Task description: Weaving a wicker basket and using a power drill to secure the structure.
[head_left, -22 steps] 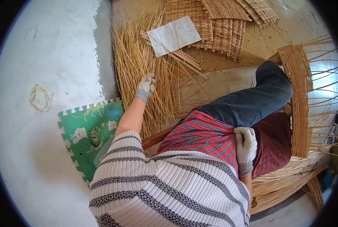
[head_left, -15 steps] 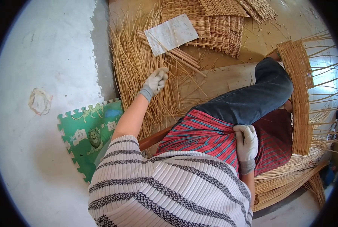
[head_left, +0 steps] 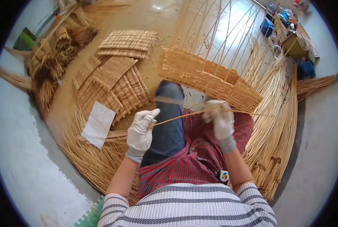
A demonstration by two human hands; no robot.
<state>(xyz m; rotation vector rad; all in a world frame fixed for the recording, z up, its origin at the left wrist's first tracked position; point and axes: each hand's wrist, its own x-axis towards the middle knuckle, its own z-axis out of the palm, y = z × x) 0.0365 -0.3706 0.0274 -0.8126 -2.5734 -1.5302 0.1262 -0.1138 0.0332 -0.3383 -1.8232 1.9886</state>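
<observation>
White-and-grey work gloves cover both my hands. A thin tan wicker rod stretches between them over my lap. My left hand is closed on one end of it, in front of my denim knee. Farther right, my right hand closes around the same rod, its fingers smeared by motion, and the rod's thin tip sticks out beyond it. Just past my right hand a partly woven wicker panel leans across beyond my knees, with long unwoven stakes rising from its far edge.
Woven wicker panels lie in overlapping piles at the left. A white paper sheet rests near a few thicker sticks. Loose rods spread along the left wall; a long bundle lies at the right, below a cluttered box.
The view has turned toward the right. My left hand has come from over the loose rods to my lap. My right hand has lifted off the red striped cloth, and both now hold a rod.
</observation>
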